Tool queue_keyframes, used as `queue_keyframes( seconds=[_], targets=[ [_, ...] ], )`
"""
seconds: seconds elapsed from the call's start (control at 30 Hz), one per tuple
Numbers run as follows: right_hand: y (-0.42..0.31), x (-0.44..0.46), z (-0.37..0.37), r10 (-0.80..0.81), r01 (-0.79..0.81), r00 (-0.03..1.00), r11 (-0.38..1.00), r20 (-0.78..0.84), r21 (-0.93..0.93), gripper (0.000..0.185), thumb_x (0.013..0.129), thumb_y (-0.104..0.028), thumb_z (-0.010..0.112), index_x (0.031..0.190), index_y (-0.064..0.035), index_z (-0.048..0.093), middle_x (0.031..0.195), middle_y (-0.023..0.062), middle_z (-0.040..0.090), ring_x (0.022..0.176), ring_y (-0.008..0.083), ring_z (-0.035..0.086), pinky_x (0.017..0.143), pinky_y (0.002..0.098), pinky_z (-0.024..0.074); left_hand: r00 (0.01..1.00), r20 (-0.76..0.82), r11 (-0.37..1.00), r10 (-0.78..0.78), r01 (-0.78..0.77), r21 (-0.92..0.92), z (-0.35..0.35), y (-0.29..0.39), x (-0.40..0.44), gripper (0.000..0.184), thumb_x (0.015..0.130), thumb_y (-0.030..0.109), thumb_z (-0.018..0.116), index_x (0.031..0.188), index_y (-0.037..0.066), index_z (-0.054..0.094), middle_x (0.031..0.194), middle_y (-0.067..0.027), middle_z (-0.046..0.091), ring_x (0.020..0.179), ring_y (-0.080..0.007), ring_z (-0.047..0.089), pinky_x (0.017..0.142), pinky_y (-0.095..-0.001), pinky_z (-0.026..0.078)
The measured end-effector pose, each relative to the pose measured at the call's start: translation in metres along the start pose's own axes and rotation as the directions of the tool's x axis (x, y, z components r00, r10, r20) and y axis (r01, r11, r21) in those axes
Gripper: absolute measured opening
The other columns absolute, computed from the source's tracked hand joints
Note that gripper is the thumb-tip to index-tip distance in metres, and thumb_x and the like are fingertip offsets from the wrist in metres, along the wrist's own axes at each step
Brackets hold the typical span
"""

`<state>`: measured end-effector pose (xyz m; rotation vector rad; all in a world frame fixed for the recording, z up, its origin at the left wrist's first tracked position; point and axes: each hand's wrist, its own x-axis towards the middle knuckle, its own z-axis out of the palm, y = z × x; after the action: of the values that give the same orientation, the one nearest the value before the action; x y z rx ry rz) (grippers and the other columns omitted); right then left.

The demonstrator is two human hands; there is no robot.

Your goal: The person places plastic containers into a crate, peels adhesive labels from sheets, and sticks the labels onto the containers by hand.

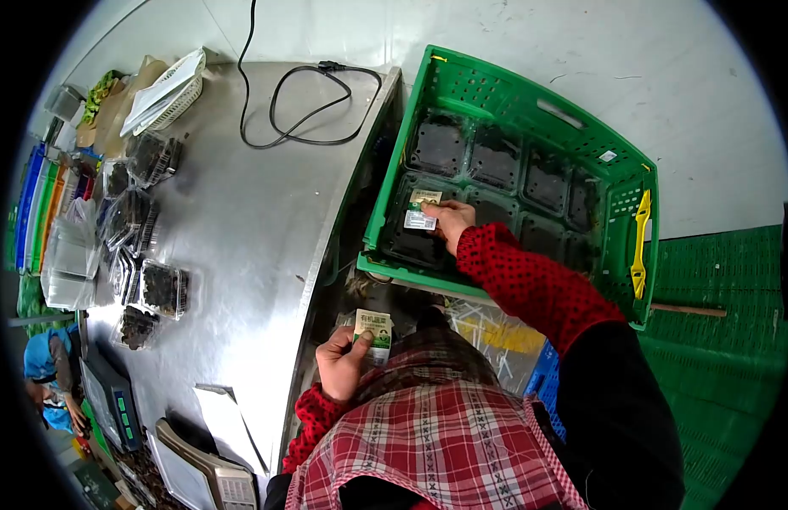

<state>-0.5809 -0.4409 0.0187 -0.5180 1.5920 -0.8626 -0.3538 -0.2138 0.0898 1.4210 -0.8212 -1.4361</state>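
Observation:
My left hand [340,365] pinches printed green and cream labels [372,327] in front of the plaid apron; whether it is one or a small stack, I cannot tell. Inside the green crate [530,89], my right hand [452,223] has its thumb and fingers on another label [421,210] with a printed white lower part. That label lies over the lid of a clear plastic box [411,246] at the crate's near left corner. Several such boxes with dark contents stand in rows in the crate. The fingertips under the right-hand label are partly hidden.
A steel table [232,221] on the left bears several clear boxes [163,289], a black cable [279,127], a white basket [181,102] and scales [203,467]. A co-worker [54,374] is at the far left. A yellow crate handle [640,246] is on the right.

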Motion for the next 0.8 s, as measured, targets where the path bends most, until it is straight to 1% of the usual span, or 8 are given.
queue_keyframes(
  seconds=[0.27,0.4,0.47,0.6,0.63,0.67,0.73,0.8],
  targets=[
    [0.015,0.009,-0.004,-0.177,0.163,0.984,0.948,-0.029,-0.272,0.030,0.075,-0.015,0.083,0.091,0.0061,0.070,0.083,0.0130,0.071,0.070,0.0208,0.068,0.064,0.0339,0.0530,0.999,-0.021,0.999,-0.043,0.043,-0.015,-0.013,0.014,0.011,0.008,0.090,0.003,0.066,0.090,-0.003,0.070,0.092,-0.0058,0.068,0.082,-0.0106,0.060,0.074,-0.0259,0.046],
    [-0.004,0.008,0.002,-0.398,0.337,0.916,0.687,0.055,-0.644,0.046,0.065,-0.037,0.087,0.081,0.0041,0.071,0.078,0.0186,0.071,0.071,0.0287,0.070,0.068,0.0387,0.0528,0.926,0.300,0.960,0.229,-0.267,0.089,-0.002,0.033,0.026,0.010,0.085,0.001,0.069,0.094,-0.003,0.070,0.095,-0.0118,0.069,0.084,-0.0185,0.065,0.075,-0.0281,0.049],
    [-0.021,0.017,0.003,-0.295,0.299,0.932,0.288,0.213,-0.910,0.053,0.066,-0.046,0.084,0.083,0.0037,0.072,0.080,0.0211,0.070,0.074,0.0351,0.069,0.069,0.0403,0.0531,0.818,0.431,0.885,0.381,-0.457,0.085,0.015,0.051,0.035,0.011,0.080,0.001,0.072,0.091,-0.002,0.069,0.094,-0.0120,0.068,0.084,-0.0224,0.065,0.073,-0.0306,0.050],
    [-0.074,-0.022,0.002,-0.161,0.349,0.911,-0.186,0.379,-0.919,0.063,0.073,-0.060,0.074,0.092,-0.0009,0.072,0.086,0.0227,0.070,0.083,0.0370,0.068,0.074,0.0448,0.0532,0.630,0.485,0.660,0.607,-0.739,0.134,0.041,0.071,0.056,0.014,0.074,0.002,0.075,0.086,0.001,0.066,0.093,-0.0094,0.067,0.088,-0.0255,0.063,0.076,-0.0345,0.049],
    [-0.082,-0.030,0.007,-0.303,0.332,0.886,-0.112,0.350,-0.937,0.063,0.070,-0.062,0.075,0.089,-0.0019,0.072,0.087,0.0207,0.070,0.083,0.0363,0.068,0.072,0.0468,0.0524,0.550,0.471,0.558,0.690,-0.818,0.139,0.048,0.071,0.062,0.017,0.073,0.002,0.075,0.088,0.002,0.067,0.094,-0.0087,0.066,0.091,-0.0269,0.062,0.080,-0.0371,0.048],
    [-0.090,-0.041,0.010,-0.520,0.441,0.765,-0.004,0.379,-0.897,0.048,0.076,-0.052,0.074,0.088,-0.0053,0.071,0.087,0.0151,0.069,0.079,0.0367,0.066,0.067,0.0483,0.0509,0.466,0.457,0.451,0.758,-0.880,0.149,0.056,0.070,0.068,0.020,0.072,0.003,0.075,0.090,0.002,0.067,0.095,-0.0080,0.065,0.094,-0.0282,0.061,0.083,-0.0396,0.046],
    [-0.111,-0.064,0.028,-0.875,0.832,0.283,0.021,0.393,-0.554,0.029,0.082,-0.038,0.072,0.085,-0.0092,0.067,0.085,0.0095,0.068,0.076,0.0350,0.064,0.065,0.0455,0.0496,0.451,0.424,0.399,0.785,-0.892,0.211,0.070,0.062,0.081,0.019,0.071,0.006,0.076,0.088,0.005,0.066,0.094,-0.0053,0.065,0.092,-0.0255,0.061,0.089,-0.0411,0.043],
    [-0.134,-0.080,0.063,-0.827,0.842,-0.213,-0.426,0.521,-0.332,0.020,0.083,-0.030,0.071,0.082,-0.0111,0.064,0.082,0.0057,0.065,0.075,0.0309,0.063,0.070,0.0398,0.0490,0.403,0.440,0.317,0.802,-0.913,0.258,0.081,0.056,0.091,0.019,0.070,0.007,0.077,0.083,0.006,0.064,0.092,-0.0036,0.064,0.089,-0.0234,0.060,0.089,-0.0403,0.041]
  ],
)
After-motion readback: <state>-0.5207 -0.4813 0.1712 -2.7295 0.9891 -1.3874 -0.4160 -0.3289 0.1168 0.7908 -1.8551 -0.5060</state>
